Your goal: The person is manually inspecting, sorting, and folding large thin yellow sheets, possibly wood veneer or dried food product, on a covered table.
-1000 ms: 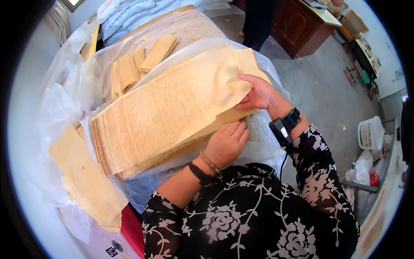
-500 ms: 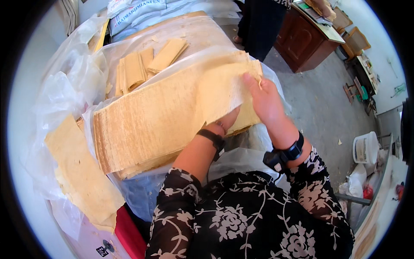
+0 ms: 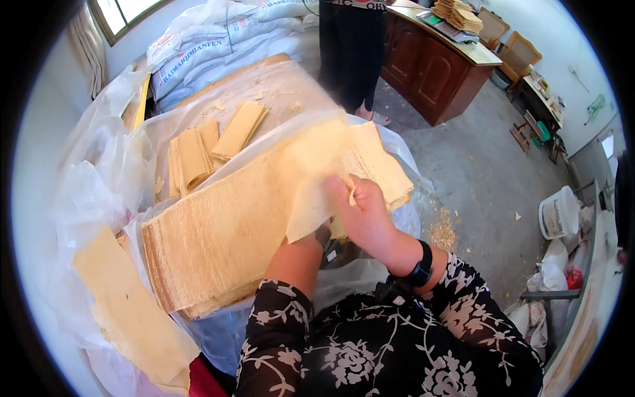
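Observation:
A stack of thin tan sheets lies across the plastic-covered table in front of me. The top sheet is lifted and bent back at its right end. Its raised edge is next to my right hand, whose thumb and fingers pinch together on a thin curled strip at that edge. My left forearm reaches beneath the lifted sheet, which hides the fingers of that hand. More of the stack shows to the right. A loose sheet hangs over the near left corner.
Folded tan bundles lie farther back, before white sacks. Clear plastic bunches at the left. A person stands beyond the table, near a brown desk. Crumbs and a white bucket are on the floor at right.
My right hand has come nearer and to the left, and the sheet's lifted end has swung left with it. The view has tilted up, showing more of the person and desk.

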### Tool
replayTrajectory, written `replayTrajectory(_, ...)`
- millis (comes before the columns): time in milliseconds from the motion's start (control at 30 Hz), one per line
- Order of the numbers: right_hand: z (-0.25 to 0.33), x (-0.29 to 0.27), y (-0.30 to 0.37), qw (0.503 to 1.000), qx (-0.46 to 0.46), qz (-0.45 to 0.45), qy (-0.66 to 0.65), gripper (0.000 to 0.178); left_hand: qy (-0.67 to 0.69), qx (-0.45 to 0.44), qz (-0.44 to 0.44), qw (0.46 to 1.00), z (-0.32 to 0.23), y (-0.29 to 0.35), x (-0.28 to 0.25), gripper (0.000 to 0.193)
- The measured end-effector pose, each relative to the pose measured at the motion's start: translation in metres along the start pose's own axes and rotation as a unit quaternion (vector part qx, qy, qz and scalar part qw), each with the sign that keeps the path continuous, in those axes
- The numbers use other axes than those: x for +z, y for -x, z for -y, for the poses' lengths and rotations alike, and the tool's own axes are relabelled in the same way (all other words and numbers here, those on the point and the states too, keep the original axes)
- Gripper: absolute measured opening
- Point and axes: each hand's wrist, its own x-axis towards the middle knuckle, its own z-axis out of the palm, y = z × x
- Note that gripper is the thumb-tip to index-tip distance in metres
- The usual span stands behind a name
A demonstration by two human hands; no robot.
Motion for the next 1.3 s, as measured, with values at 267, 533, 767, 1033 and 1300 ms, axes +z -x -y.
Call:
replayTrajectory(267,0.014,-0.001,-0.026,0.989,0.019,-0.011,-0.148,0.033,0.133,-0.045,0.01,0.99,-0.015,0.03,-0.019,0.06)
replayTrajectory(533,0.024,0.001,-0.036,0.967,0.067,0.007,-0.245,0.037,-0.012,-0.148,-0.025,0.989,-0.029,0.099,-0.051,0.048)
replayTrajectory(767,0.012,-0.035,-0.025,0.965,0.058,-0.043,-0.251,0.038,-0.105,-0.079,-0.058,0.99,-0.003,0.105,-0.019,0.05)
replayTrajectory(1033,0.042,0.015,0.024,0.973,-0.18,-0.004,0.147,0.028,-0.097,-0.107,-0.088,0.986,0.012,0.096,-0.004,0.054)
replayTrajectory(1300,0.033,0.011,0.082,0.929,-0.297,0.065,0.211,0.024,-0.069,-0.136,-0.082,0.985,0.013,0.08,-0.031,0.055)
